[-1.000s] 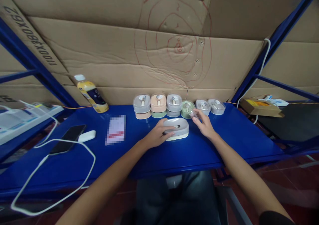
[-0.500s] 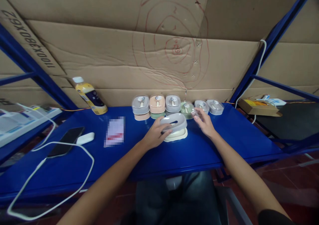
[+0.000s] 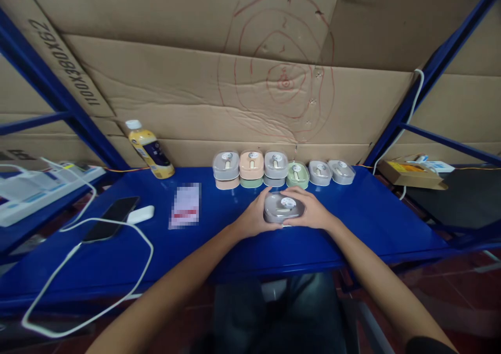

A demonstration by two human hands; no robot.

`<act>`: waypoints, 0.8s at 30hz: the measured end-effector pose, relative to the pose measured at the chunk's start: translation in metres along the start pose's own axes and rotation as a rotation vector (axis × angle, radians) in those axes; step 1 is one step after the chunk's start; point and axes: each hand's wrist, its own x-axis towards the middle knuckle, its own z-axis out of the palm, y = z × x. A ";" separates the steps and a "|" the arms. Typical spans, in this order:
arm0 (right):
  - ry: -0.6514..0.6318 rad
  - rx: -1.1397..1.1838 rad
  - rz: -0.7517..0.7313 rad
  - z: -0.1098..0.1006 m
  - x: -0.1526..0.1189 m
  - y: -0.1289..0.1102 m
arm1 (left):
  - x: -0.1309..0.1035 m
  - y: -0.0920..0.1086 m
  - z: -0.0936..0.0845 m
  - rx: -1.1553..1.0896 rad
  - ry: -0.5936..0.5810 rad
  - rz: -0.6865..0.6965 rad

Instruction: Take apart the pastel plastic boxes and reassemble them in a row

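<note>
In front of me at the middle of the table is a small grey box [image 3: 274,207] with a clear lid, a round white label and a pale oblong piece on top. My left hand [image 3: 252,216] is wrapped round its left side. Round its right side curls my right hand [image 3: 318,211], fingers over the far edge and thumb at the near edge. A sliver of white base shows under the box; the hands hide most of its sides. Just behind it stands a similar green box [image 3: 297,175].
More lidded boxes line the back: a stacked grey one [image 3: 226,165], a peach one [image 3: 251,166], another grey one [image 3: 275,165], and two single grey ones to the right. Leftward are a yellow bottle [image 3: 152,153], a blurred sheet [image 3: 186,205], a phone [image 3: 111,220] and a looped white cable [image 3: 151,255].
The clear lid from my right hand is now on the grey part. My right hand has come left and down to the box, and both hands now clasp it. The view has shifted slightly.
</note>
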 end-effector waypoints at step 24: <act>-0.137 -0.037 0.057 -0.005 -0.015 0.008 | -0.002 0.001 -0.006 0.100 -0.055 0.019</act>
